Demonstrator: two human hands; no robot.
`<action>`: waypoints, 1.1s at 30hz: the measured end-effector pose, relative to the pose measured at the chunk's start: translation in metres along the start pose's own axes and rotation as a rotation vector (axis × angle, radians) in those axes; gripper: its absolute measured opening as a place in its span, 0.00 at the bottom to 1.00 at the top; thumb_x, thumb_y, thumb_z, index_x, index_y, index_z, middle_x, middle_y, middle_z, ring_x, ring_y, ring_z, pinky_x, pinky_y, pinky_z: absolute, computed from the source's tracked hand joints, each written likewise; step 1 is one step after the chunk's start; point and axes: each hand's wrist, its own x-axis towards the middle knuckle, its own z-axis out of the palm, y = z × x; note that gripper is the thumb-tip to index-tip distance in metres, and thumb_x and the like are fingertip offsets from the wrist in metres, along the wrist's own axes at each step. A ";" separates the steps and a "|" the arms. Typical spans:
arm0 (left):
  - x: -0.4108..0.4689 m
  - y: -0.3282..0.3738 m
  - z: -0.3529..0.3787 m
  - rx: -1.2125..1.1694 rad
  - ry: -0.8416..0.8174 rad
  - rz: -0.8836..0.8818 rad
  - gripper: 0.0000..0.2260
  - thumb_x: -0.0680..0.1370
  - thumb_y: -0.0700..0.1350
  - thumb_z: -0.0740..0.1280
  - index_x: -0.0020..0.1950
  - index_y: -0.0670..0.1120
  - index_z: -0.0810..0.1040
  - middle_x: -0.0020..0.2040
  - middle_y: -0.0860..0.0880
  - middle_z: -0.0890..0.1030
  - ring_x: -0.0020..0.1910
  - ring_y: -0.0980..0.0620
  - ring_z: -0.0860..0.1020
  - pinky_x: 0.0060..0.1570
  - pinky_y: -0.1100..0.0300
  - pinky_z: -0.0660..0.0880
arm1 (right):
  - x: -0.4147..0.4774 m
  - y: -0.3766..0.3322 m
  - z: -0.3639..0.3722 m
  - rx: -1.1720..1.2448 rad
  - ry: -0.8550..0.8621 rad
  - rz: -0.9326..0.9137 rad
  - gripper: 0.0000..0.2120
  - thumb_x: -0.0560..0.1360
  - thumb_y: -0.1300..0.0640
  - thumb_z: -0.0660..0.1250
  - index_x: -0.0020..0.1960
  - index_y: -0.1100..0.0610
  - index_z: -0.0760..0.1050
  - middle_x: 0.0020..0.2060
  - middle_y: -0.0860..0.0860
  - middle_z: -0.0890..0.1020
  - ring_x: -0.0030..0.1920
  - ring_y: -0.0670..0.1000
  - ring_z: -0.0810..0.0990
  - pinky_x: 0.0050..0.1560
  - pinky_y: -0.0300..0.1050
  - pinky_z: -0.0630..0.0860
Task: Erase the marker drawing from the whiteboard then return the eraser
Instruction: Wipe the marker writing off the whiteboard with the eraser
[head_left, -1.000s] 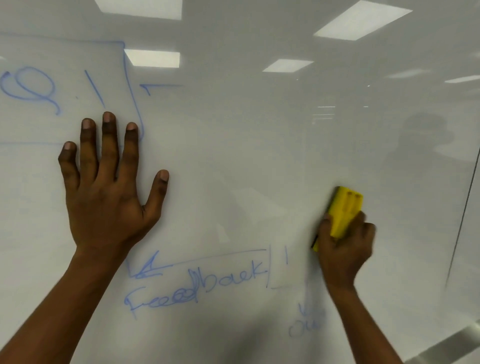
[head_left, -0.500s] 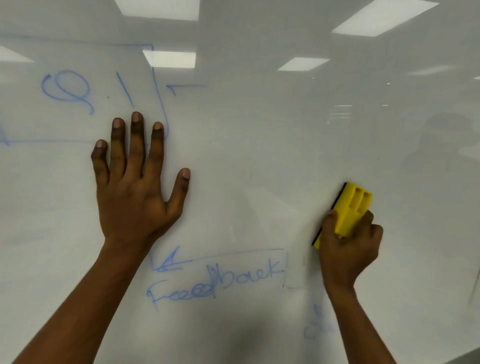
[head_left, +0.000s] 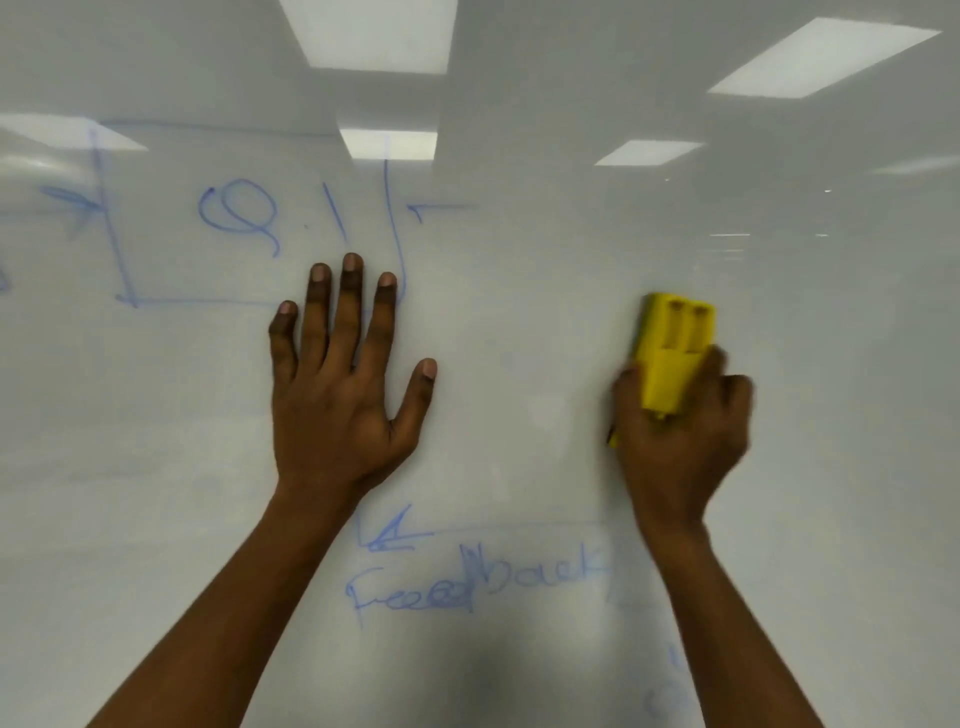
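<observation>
A glossy whiteboard (head_left: 545, 322) fills the view. My right hand (head_left: 680, 441) grips a yellow eraser (head_left: 672, 353) and presses it flat on the board at the right, upright. My left hand (head_left: 343, 384) lies flat on the board with fingers spread, holding nothing. Blue marker remains: the word "Feedback" (head_left: 467, 584) below both hands with an arrowhead (head_left: 387, 535) above it, a box with a loop and strokes (head_left: 239, 218) at the upper left, and smeared scribbles (head_left: 670, 691) at the lower right.
Ceiling lights are reflected in the board's upper part (head_left: 374, 36). A faint blue arrow (head_left: 72, 208) sits at the far left edge. Nothing else stands in front of the board.
The view has shifted left, so both hands sit further right in frame. The eraser has turned from tilted to upright. The short vertical stroke to the right of "Feedback" is gone.
</observation>
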 end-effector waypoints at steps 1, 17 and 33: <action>0.001 0.000 -0.002 -0.018 -0.006 -0.002 0.32 0.87 0.60 0.57 0.87 0.45 0.60 0.87 0.42 0.58 0.87 0.41 0.54 0.85 0.40 0.51 | 0.012 -0.006 0.002 0.023 0.036 0.101 0.28 0.75 0.44 0.72 0.65 0.64 0.77 0.44 0.61 0.73 0.42 0.58 0.73 0.43 0.54 0.73; 0.050 -0.082 -0.038 0.019 0.059 -0.093 0.30 0.88 0.57 0.56 0.87 0.44 0.58 0.87 0.40 0.55 0.87 0.38 0.51 0.85 0.41 0.48 | 0.025 -0.103 0.031 0.062 -0.046 -0.195 0.30 0.76 0.44 0.72 0.68 0.64 0.76 0.46 0.61 0.76 0.42 0.64 0.77 0.42 0.56 0.74; 0.044 -0.097 -0.030 0.043 0.037 -0.074 0.31 0.88 0.58 0.54 0.88 0.46 0.57 0.88 0.42 0.56 0.87 0.41 0.53 0.85 0.41 0.51 | -0.003 -0.179 0.055 0.101 -0.149 -0.536 0.30 0.74 0.44 0.73 0.67 0.64 0.78 0.44 0.59 0.78 0.38 0.62 0.78 0.38 0.53 0.73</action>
